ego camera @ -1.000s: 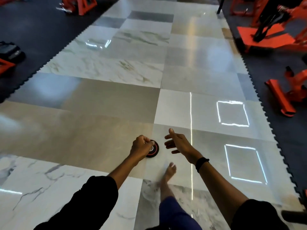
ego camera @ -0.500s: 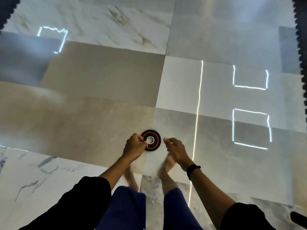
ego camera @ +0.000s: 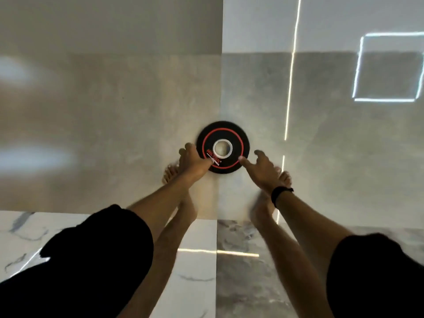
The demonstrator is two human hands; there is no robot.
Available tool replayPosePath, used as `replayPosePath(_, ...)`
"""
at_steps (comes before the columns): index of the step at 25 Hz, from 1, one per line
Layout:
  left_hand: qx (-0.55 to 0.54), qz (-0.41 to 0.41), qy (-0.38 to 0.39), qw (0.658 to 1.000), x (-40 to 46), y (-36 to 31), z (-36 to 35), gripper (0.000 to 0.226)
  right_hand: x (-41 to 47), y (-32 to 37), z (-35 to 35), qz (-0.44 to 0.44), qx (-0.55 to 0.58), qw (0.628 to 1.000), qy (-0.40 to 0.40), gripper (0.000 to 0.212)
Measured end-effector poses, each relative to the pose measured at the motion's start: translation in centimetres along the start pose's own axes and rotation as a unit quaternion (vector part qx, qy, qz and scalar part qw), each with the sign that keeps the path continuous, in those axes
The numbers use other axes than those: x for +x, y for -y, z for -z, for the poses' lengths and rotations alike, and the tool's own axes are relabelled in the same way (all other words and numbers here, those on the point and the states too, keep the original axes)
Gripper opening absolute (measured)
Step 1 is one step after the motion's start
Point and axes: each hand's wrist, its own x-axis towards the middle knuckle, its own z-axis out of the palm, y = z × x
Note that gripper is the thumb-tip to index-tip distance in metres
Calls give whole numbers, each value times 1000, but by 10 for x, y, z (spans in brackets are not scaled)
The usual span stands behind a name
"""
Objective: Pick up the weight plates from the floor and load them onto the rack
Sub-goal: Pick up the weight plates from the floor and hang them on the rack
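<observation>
In the head view, the weight plate (ego camera: 222,146) lies flat on the floor (ego camera: 114,122) between bare feet. The left hand (ego camera: 195,161) grips its near-left rim, thumb on top, likely to tip it up. The right hand (ego camera: 260,167), fingers spread, touches the right edge, probably steadying it.

The floor (ego camera: 114,111) is made of big shiny tiles. Most are plain grey or sandy, some lighter and some darker. The tiles (ego camera: 27,230) at the bottom are white and grey with thin dark veins, like marble. Thin seams run between them. Bright lights shine back off the floor: a long thin line (ego camera: 291,72) on the right, a square outline (ego camera: 387,67) at the far right, and a short line (ego camera: 218,252) low down. Soft pale blurs (ego camera: 34,154) glow on the left.
</observation>
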Motion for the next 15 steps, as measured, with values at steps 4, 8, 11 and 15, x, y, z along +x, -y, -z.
replayPosePath(4,-55,4,-11,998,71,4,-31,80,74,1,-36,-1,60,997,-46,72)
replayPosePath(8,-83,4,-64,994,102,4,-59,81,106,-18,-56,-17,68,991,-116,84)
replayPosePath(11,-125,13,-85,988,114,6,-64,82,121,-22,-53,-18,116,983,-139,72)
replayPosePath(15,-217,78,-37,972,124,7,-57,87,129,-19,-44,-61,154,976,-139,65)
